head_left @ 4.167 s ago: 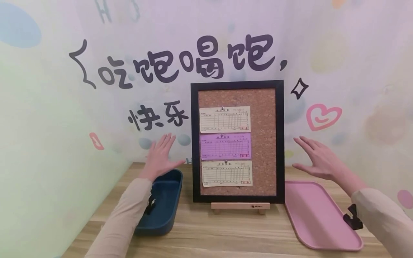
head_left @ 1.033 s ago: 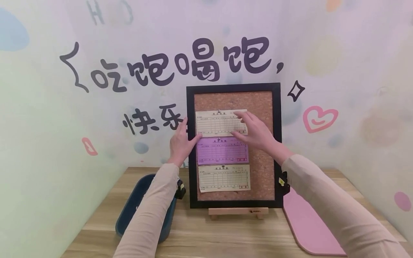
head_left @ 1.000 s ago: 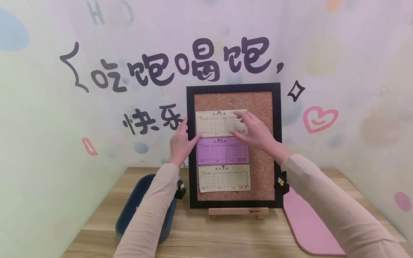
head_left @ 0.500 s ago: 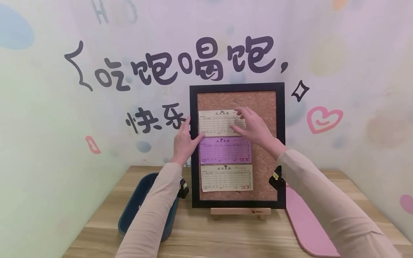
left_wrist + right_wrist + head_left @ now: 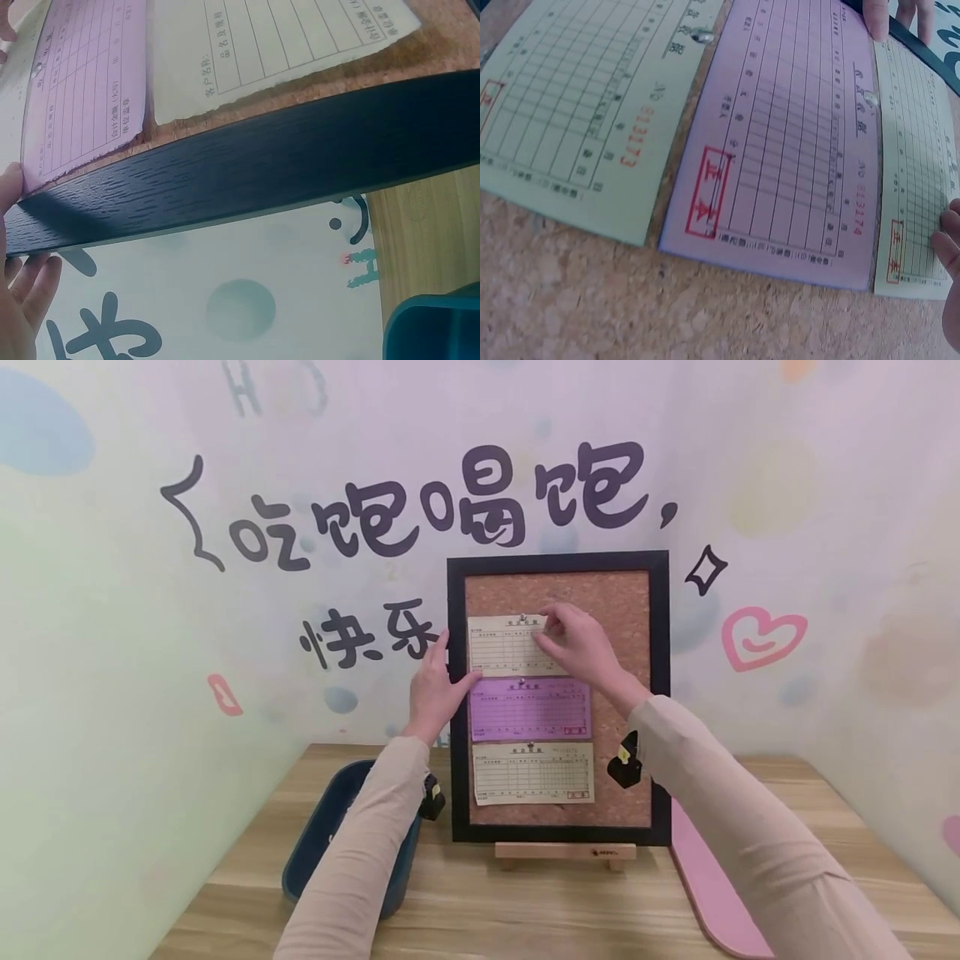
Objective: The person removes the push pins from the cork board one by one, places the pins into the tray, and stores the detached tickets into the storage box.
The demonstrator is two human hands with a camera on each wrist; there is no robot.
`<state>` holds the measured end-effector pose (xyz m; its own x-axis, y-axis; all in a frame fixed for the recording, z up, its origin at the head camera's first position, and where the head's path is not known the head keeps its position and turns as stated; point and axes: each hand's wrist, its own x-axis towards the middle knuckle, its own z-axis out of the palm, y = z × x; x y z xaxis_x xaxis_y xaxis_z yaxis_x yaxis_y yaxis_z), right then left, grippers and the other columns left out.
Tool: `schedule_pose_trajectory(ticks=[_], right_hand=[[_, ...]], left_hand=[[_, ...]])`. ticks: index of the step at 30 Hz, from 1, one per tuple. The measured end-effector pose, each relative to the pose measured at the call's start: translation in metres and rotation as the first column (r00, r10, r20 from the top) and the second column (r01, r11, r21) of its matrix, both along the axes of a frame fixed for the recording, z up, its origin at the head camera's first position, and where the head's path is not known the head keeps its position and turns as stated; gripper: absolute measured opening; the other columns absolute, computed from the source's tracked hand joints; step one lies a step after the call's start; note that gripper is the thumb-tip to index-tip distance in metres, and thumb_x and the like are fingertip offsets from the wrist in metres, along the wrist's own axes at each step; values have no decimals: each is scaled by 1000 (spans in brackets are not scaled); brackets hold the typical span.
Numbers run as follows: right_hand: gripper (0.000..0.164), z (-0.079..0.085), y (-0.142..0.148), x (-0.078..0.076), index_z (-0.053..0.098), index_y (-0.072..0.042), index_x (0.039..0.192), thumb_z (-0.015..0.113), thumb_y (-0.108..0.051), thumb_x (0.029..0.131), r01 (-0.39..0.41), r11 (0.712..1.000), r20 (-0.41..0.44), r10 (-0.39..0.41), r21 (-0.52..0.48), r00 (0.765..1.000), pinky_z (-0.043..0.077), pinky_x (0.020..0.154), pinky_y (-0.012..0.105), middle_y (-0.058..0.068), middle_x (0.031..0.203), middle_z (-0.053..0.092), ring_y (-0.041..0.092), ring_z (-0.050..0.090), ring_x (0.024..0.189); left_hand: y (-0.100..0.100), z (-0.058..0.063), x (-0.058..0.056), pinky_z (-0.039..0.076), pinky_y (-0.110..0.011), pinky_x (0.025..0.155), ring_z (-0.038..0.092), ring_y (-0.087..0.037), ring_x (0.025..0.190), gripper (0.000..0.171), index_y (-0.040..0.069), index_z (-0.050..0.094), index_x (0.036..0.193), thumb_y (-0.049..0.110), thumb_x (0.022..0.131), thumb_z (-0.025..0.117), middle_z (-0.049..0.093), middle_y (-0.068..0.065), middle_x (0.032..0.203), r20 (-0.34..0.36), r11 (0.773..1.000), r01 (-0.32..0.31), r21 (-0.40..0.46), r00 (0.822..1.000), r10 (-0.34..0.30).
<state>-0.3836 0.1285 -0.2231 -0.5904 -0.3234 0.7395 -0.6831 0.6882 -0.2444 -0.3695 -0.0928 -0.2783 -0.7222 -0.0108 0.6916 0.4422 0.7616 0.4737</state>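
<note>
A corkboard (image 5: 622, 610) in a black frame stands upright on a small wooden easel (image 5: 564, 851). Pinned on it, one above another, are a cream receipt slip (image 5: 504, 650), a purple slip (image 5: 528, 710) and another cream slip (image 5: 532, 772). My left hand (image 5: 437, 697) grips the frame's left side, thumb in front and fingers behind, as the left wrist view (image 5: 22, 300) confirms. My right hand (image 5: 583, 647) is over the top slip's right half, fingertips close to its silver pushpin (image 5: 522, 617). Thumb and forefinger are apart; whether they touch the paper is unclear.
A dark blue bin (image 5: 315, 852) sits left of the board, partly behind my left sleeve. At the right, a pink tray (image 5: 708, 877) is partly covered by my right sleeve. The wooden table (image 5: 555, 914) meets a wall with painted lettering (image 5: 487, 497) behind the board.
From being spread apart, both hands have come to the board, and the left has taken hold of the frame. Over the last second the right has moved left toward the top pushpin.
</note>
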Motion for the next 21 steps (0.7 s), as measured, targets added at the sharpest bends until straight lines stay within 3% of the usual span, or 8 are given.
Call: schedule_pose_trajectory(ticks=[5, 21], right_hand=[[28, -1, -6, -6, 58, 2, 109, 60, -13, 86, -18, 1000, -12, 18, -8, 1000, 46, 71, 32, 10, 83, 55, 20, 54, 78], [17, 8, -18, -11, 63, -1, 99, 59, -11, 86, 61, 997, -8, -61, -56, 998, 42, 62, 30, 8, 78, 58, 18, 51, 69]], left_hand=[[-1, -1, -1, 39, -38, 96, 47, -29, 117, 80, 3, 31, 139, 30, 77, 72, 44, -19, 132, 2, 1000, -12, -5, 1000, 12], [1, 0, -1, 39, -38, 97, 47, -30, 117, 79, 1, 32, 139, 28, 76, 73, 44, -18, 133, -11, 1000, 14, 20, 1000, -14]])
